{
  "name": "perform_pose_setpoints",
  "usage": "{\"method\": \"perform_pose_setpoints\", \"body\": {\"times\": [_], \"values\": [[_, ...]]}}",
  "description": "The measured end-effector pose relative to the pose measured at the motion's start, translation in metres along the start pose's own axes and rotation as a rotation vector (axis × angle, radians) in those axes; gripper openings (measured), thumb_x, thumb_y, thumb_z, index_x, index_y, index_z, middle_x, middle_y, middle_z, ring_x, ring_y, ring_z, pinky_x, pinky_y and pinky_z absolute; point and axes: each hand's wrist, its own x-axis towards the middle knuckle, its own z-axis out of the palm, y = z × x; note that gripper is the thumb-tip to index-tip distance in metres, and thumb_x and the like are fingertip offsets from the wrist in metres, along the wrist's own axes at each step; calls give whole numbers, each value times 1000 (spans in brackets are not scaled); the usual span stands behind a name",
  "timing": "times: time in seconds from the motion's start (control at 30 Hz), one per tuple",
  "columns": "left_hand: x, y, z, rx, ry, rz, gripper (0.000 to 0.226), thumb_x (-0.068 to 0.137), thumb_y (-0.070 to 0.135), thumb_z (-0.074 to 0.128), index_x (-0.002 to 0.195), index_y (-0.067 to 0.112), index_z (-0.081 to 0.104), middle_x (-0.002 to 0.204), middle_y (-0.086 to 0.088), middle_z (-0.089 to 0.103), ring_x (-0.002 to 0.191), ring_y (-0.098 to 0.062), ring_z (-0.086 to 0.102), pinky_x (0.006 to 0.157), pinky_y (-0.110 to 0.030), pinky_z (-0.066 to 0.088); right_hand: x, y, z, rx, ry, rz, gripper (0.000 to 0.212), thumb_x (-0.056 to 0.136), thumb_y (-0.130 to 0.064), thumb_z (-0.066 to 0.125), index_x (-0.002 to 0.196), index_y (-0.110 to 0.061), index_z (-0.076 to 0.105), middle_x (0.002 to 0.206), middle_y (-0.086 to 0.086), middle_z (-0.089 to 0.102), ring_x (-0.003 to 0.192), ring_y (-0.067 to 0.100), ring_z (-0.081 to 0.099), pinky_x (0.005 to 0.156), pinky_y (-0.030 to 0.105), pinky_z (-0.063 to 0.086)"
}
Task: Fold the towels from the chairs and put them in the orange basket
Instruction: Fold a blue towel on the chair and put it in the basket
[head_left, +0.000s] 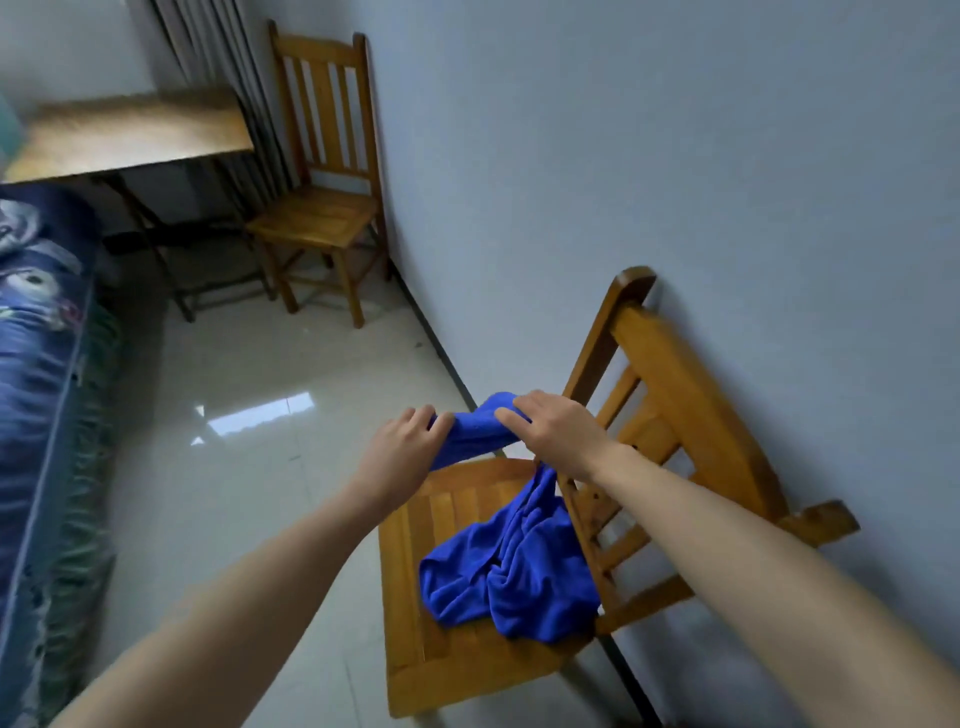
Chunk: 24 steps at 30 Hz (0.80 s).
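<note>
A bright blue towel (514, 566) lies crumpled on the seat of a wooden chair (447, 639) that stands against the wall at the lower right. One end of the towel is lifted above the seat's far edge. My left hand (405, 449) grips that raised end from the left. My right hand (558, 434) holds the same raised part from the right, fingers curled over it. The rest of the towel hangs down from my right hand onto the seat. No orange basket is in view.
A second wooden chair (317, 218) stands bare against the same wall farther back. A wooden table (130, 132) is at the upper left, with a curtain behind it. A bed with blue patterned bedding (36, 364) runs along the left. Glossy tiled floor (234, 441) lies between.
</note>
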Motion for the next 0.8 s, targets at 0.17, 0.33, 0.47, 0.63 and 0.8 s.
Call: {"method": "perform_pose_setpoints", "body": {"times": [0.17,0.33,0.47,0.63,0.8], "values": [[42,10,-64,96,54,101,62,45,-2,84,99,8,55,74,-11,62,56,-26,59,38,-29,49,13,35,-62,-74,43,-26,53,60,5,77,102,-6,47,69,13,60,54,24,58,45,28,49],[72,18,-109,181,85,133,52,56,1,82,102,8,59,83,-10,64,62,-25,61,43,-32,52,16,62,-102,-191,64,-37,40,64,4,76,101,-3,62,74,13,62,59,24,60,46,29,52],[95,24,-139,196,146,144,40,70,3,74,107,7,58,89,-12,64,68,-26,62,50,-36,54,26,85,-130,-220,119,-52,44,66,3,77,104,-4,57,75,13,62,58,25,59,43,33,52],[112,29,-175,221,253,120,38,79,5,68,114,6,55,96,-13,64,76,-27,63,58,-37,55,50,107,-168,-272,189,-151,53,65,2,77,104,-7,43,74,13,62,57,23,59,42,28,51],[108,15,-200,253,302,95,41,66,1,79,102,5,60,81,-13,65,63,-26,63,46,-35,54,79,110,-183,-291,227,-228,53,67,0,77,105,-8,41,75,12,64,57,21,60,44,25,50]]}}
